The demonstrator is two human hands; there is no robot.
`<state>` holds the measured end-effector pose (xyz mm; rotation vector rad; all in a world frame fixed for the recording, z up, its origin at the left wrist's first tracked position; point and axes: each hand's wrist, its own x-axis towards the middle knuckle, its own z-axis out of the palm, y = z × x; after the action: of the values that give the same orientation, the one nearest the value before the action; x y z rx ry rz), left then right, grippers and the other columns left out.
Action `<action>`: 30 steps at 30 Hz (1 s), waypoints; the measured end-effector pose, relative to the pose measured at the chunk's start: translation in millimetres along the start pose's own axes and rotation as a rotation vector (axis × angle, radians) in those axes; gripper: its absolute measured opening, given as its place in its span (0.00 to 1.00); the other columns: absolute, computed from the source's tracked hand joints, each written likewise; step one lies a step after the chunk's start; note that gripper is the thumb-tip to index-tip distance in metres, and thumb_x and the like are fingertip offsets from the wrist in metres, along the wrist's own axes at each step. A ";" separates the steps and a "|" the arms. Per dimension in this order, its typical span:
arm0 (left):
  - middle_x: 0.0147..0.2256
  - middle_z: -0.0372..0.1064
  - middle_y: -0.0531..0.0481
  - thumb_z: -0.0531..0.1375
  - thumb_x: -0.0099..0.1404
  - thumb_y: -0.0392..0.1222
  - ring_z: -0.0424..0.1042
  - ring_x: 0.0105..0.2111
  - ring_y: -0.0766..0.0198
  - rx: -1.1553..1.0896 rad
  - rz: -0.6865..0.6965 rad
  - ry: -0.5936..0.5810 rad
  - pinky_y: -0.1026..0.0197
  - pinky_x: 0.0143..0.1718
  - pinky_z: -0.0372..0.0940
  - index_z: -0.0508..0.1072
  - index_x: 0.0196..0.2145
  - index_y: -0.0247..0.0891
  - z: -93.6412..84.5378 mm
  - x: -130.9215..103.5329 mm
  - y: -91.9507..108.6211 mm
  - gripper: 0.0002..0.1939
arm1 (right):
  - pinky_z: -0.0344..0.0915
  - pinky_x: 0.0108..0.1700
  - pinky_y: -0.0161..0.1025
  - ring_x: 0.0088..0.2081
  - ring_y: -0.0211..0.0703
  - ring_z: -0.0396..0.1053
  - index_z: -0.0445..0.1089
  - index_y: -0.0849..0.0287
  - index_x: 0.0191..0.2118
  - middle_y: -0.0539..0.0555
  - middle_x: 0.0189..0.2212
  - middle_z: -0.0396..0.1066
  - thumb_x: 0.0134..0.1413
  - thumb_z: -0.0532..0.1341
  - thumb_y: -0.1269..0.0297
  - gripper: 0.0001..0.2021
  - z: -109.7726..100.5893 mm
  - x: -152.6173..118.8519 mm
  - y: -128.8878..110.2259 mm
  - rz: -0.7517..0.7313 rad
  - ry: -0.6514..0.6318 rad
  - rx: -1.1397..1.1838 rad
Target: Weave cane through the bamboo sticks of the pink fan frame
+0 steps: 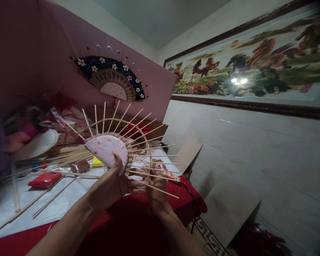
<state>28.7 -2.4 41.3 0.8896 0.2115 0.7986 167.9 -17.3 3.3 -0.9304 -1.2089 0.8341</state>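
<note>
A half-round fan frame is held up over the front of the table, its thin wooden sticks spreading like rays. Its pale pink centre has a red pattern and a woven cord edge, and a second cord arc crosses the sticks farther out. My left hand grips the frame at the lower right of the centre, thumb on the pink face. Behind the lower sticks, the fingers of my right hand close around the end of the outer cord; the sticks partly hide them.
On the white sheet lie loose sticks, a red packet, a brown packet and a yellow packet. A finished dark flowered fan hangs on the pink board. A black cable drops over the red cloth's right edge.
</note>
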 end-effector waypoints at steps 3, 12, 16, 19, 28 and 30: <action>0.39 0.76 0.36 0.42 0.64 0.60 0.76 0.37 0.49 -0.032 0.018 -0.015 0.49 0.37 0.70 0.70 0.48 0.33 1.7 -0.1 1.1 0.32 | 0.64 0.32 0.36 0.27 0.39 0.66 0.68 0.56 0.34 0.51 0.28 0.70 0.50 0.59 0.61 0.06 2.2 -1.3 -5.6 -0.044 -0.001 -0.026; 0.37 0.76 0.30 0.39 0.65 0.60 0.73 0.42 0.48 -0.064 0.043 -0.056 0.49 0.53 0.59 0.75 0.39 0.21 1.2 2.1 0.9 0.39 | 0.63 0.34 0.35 0.29 0.39 0.65 0.69 0.58 0.32 0.50 0.26 0.68 0.56 0.58 0.56 0.10 -7.9 -10.1 0.9 -0.127 -0.017 -0.151; 0.35 0.77 0.33 0.39 0.64 0.62 0.74 0.41 0.51 -0.075 0.058 -0.004 0.50 0.54 0.59 0.76 0.36 0.22 -1.8 3.4 -0.3 0.40 | 0.64 0.42 0.39 0.37 0.43 0.68 0.70 0.58 0.37 0.54 0.34 0.71 0.58 0.56 0.61 0.08 -15.7 -19.6 1.8 -0.265 0.082 -0.396; 0.35 0.78 0.36 0.42 0.64 0.61 0.75 0.39 0.53 -0.093 0.118 0.123 0.50 0.55 0.59 0.76 0.35 0.25 -2.5 5.3 0.0 0.36 | 0.62 0.47 0.43 0.41 0.45 0.68 0.70 0.58 0.40 0.55 0.37 0.72 0.57 0.57 0.69 0.07 -24.3 -31.9 5.3 -0.552 0.241 -0.641; 0.38 0.77 0.36 0.43 0.64 0.60 0.74 0.41 0.54 -0.126 0.218 0.196 0.51 0.54 0.60 0.74 0.40 0.28 -6.4 5.8 -0.2 0.33 | 0.66 0.44 0.41 0.43 0.44 0.68 0.64 0.57 0.52 0.56 0.41 0.71 0.58 0.54 0.74 0.17 -12.1 -32.9 14.0 -0.680 0.139 -0.615; 0.39 0.77 0.36 0.43 0.64 0.61 0.74 0.42 0.53 -0.139 0.219 0.201 0.51 0.53 0.61 0.74 0.40 0.28 -9.1 6.1 -1.5 0.34 | 0.67 0.44 0.41 0.44 0.44 0.68 0.64 0.56 0.52 0.56 0.41 0.71 0.59 0.54 0.73 0.16 -9.1 -28.9 16.4 -0.654 0.126 -0.576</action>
<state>29.4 6.9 35.4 0.7081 0.2341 1.0958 171.4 -38.3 -23.7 -0.9289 -1.5478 -0.1051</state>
